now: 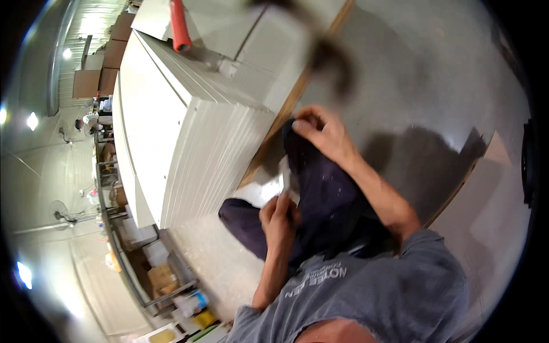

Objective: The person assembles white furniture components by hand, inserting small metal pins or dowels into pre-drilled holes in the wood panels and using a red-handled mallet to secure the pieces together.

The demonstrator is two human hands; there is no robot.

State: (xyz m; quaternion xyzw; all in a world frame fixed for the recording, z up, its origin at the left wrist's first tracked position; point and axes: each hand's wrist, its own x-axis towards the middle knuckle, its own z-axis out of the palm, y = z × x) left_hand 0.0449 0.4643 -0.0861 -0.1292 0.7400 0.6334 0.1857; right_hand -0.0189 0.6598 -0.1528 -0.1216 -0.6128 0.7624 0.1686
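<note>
My left hand [278, 219] is closed around the lower end of a narrow, pale, flat object [284, 176] standing up between my knees. Its exact kind cannot be made out against the bright floor. My right hand [325, 136] rests at my right knee, touching the dark trousers [320, 183]. Its fingers are bent but apart, with nothing visible in them. Just ahead and to the left rises a tall stack of white panels [211, 148], close to my left knee and apart from both hands.
A red tube-shaped thing [179, 26] lies on the panels. Wooden strip [297, 91] runs along the stack's base. A pale board [486, 211] lies at the right. Shelves with boxes [163, 278] line the left. A dark blurred thing [337, 66] hangs near the top.
</note>
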